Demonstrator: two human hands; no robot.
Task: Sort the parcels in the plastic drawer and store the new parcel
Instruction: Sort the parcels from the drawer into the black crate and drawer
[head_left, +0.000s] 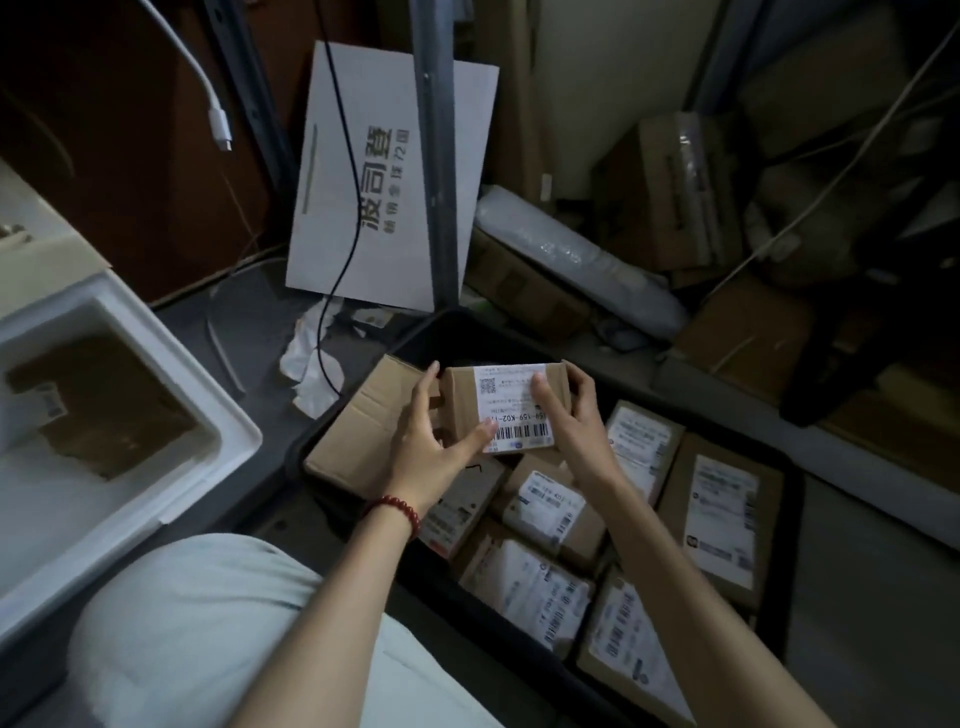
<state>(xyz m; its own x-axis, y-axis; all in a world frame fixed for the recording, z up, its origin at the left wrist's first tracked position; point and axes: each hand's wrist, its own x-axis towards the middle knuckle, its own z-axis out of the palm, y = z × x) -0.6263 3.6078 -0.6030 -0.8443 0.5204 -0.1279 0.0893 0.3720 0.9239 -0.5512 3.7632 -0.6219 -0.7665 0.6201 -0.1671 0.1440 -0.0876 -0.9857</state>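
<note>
A small cardboard parcel (506, 395) with a white barcode label is held above the black plastic drawer (332, 421). My left hand (431, 441) grips its left side and lower edge, thumb on the label. My right hand (569, 415) holds its right side, thumb on the label too. Under the held parcel lies a larger plain carton (358, 431) at the drawer's far left. Several labelled parcels (722, 519) lie flat, packed side by side, in the rest of the drawer.
A white foam box (130, 431) holding a brown carton stands on the left. A white printed board (384, 171) leans on a grey metal post (439, 156). Cartons and a bubble-wrap roll (576, 254) pile up at the back right. A black cable and a white charging cable hang down.
</note>
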